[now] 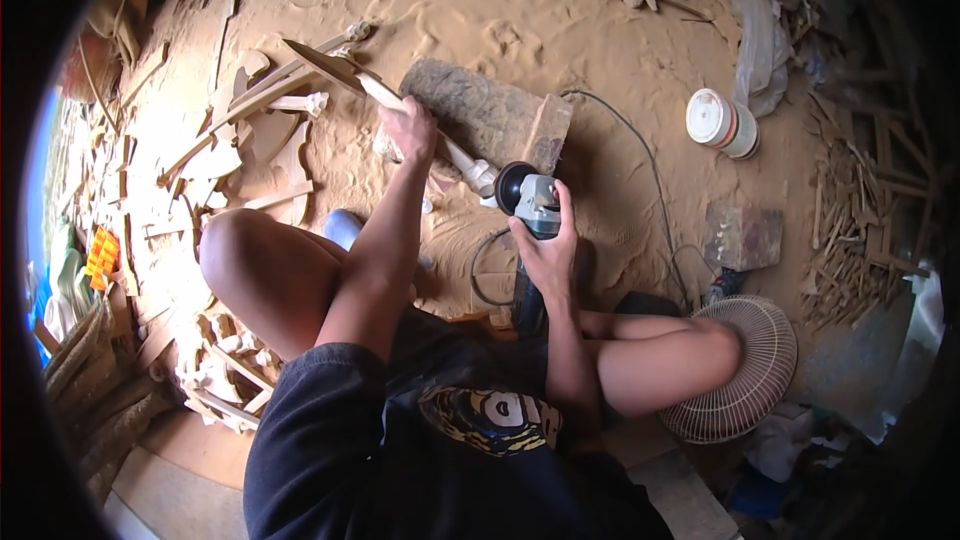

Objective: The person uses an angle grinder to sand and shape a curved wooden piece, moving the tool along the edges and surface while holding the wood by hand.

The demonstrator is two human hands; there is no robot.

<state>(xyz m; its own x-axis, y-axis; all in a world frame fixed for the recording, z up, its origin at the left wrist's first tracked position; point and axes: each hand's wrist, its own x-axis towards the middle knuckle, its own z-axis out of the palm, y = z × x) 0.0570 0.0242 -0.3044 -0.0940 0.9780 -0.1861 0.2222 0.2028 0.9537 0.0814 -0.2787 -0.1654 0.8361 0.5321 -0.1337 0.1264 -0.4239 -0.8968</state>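
Note:
My left hand [410, 130] is wrapped round a long pale carved wooden piece [378, 90]. One end of the piece points to the far left, and its knobbed end [481, 178] lies by the sanding disc [512, 186]. An angle grinder [538, 202] with that dark round disc is in my right hand [550, 255], fingers round its grey head. The grinder's dark body hangs down toward my lap. Whether the disc touches the wood, I cannot tell. Just beyond my hands lies a worn wooden block [475, 110].
Sawdust covers the floor [480, 0]. Cut wooden parts [270, 135] are heaped on the left, sticks [850, 250] on the right. A power cable [655, 165] curves past the block. A white tub [722, 125] stands far right, and a round fan [740, 370] is beside my right knee.

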